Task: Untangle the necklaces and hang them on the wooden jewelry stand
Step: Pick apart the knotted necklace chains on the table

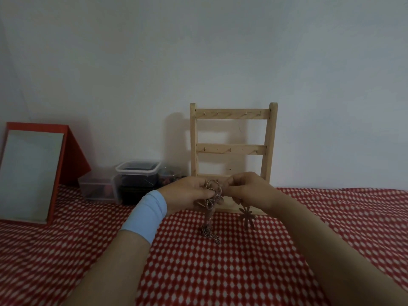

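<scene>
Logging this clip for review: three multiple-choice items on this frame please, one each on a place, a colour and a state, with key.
1. Where is the red-framed mirror relative to the wooden stand? A) left of it B) right of it C) on top of it
2. What colour is the band on the left wrist? A) green B) light blue C) black
3. What state are the necklaces in? A) hung on the top rail B) shut in a box C) tangled, held in both hands
Key: 1 A, it stands far left; 2 B, pale blue shows there; 3 C, left hand and right hand pinch the chains.
</scene>
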Demonstrator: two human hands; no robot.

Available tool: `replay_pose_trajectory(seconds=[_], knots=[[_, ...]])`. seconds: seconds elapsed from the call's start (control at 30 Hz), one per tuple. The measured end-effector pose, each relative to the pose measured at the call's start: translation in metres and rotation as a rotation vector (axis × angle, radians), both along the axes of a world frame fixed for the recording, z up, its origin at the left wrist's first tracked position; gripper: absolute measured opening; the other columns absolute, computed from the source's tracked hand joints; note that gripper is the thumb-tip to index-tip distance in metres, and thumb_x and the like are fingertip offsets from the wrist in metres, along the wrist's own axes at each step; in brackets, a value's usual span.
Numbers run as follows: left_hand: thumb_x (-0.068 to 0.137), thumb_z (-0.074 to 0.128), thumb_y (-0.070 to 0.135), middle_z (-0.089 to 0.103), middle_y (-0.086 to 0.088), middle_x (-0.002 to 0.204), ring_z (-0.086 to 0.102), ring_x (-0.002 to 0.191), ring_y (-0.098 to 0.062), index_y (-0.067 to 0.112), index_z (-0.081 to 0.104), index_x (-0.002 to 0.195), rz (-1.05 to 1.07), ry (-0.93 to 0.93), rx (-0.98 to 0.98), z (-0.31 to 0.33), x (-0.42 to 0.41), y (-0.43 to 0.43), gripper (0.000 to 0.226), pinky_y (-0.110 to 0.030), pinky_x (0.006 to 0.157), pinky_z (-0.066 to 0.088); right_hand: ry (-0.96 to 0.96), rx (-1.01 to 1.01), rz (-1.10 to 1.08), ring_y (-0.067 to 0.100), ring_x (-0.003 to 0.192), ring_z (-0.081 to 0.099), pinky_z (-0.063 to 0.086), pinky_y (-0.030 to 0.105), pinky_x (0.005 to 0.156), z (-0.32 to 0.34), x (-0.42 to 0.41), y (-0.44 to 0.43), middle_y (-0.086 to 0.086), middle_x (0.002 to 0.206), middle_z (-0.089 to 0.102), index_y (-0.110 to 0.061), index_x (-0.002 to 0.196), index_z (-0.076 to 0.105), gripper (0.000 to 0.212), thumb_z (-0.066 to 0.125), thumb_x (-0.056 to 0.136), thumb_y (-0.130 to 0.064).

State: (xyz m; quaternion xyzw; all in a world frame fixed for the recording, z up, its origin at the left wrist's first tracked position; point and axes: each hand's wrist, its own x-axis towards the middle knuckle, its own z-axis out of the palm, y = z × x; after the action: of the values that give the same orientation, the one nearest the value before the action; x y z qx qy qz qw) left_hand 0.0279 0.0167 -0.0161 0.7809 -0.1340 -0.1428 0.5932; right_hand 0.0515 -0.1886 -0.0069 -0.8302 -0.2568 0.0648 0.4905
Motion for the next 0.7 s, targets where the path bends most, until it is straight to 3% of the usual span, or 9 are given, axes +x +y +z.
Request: replay_pose_trajectory(seconds=[0.13,0.3,0.4,0.47,0.57,0.7], knots=[[0.088,0.066,-0.001,0.075,-0.003,0.096,0.071,0.090,-0.015,0.011,0.068,0.103,0.099,-0.174,0.136,0.007,-0.001,0.000,0.020,-0.026,0.081,0.057,0.108,0.000,0.020,0.007,0.050,0.039,0.034,0.017,0.045,0.005,-0.004,-0.001,-0.001,0.077,0.076,-0.014,0.087,0.072,0.017,0.064,0.098,-0.024],[0.079,0.078,0.006,0.075,-0.004,0.096,0.071,0.089,-0.013,0.010,0.067,0.107,0.176,-0.285,0.266,0.012,-0.003,-0.004,0.030,-0.024,0.082,0.057,0.064,-0.085,-0.010,0.005,0.054,0.048,0.038,0.019,0.051,0.006,-0.006,-0.001,-0.002,0.084,0.078,-0.027,0.085,0.079,0.027,0.069,0.089,-0.051],[0.076,0.081,0.007,0.075,-0.006,0.094,0.071,0.087,-0.014,0.012,0.066,0.101,0.194,-0.316,0.323,0.017,-0.005,-0.008,0.030,-0.027,0.083,0.058,-0.034,-0.043,-0.024,-0.004,0.056,0.058,0.042,0.008,0.055,0.004,-0.003,0.000,-0.004,0.080,0.077,-0.015,0.082,0.082,0.019,0.078,0.088,-0.032],[0.076,0.082,0.013,0.076,-0.001,0.090,0.072,0.088,-0.014,0.015,0.065,0.098,0.216,-0.337,0.366,0.019,-0.007,-0.007,0.028,-0.030,0.085,0.058,0.004,-0.013,-0.007,-0.001,0.048,0.048,0.039,0.010,0.050,0.004,-0.004,-0.001,-0.008,0.069,0.073,-0.013,0.083,0.082,0.016,0.074,0.093,-0.023],[0.079,0.080,0.022,0.076,0.006,0.086,0.072,0.084,-0.009,0.018,0.065,0.096,0.267,-0.363,0.416,0.020,-0.008,-0.002,0.023,-0.030,0.087,0.057,0.051,-0.006,-0.020,0.004,0.048,0.038,0.035,0.017,0.049,0.004,-0.003,-0.006,-0.012,0.052,0.058,-0.016,0.079,0.081,0.023,0.069,0.096,-0.026],[0.081,0.079,0.024,0.073,0.003,0.096,0.069,0.093,-0.013,0.017,0.063,0.104,0.188,-0.267,0.576,0.023,-0.011,0.003,0.029,-0.030,0.090,0.055,0.044,-0.018,-0.017,0.011,0.054,0.040,0.035,0.024,0.054,0.003,-0.002,-0.006,-0.004,0.056,0.051,-0.021,0.074,0.079,0.029,0.067,0.097,-0.034]])
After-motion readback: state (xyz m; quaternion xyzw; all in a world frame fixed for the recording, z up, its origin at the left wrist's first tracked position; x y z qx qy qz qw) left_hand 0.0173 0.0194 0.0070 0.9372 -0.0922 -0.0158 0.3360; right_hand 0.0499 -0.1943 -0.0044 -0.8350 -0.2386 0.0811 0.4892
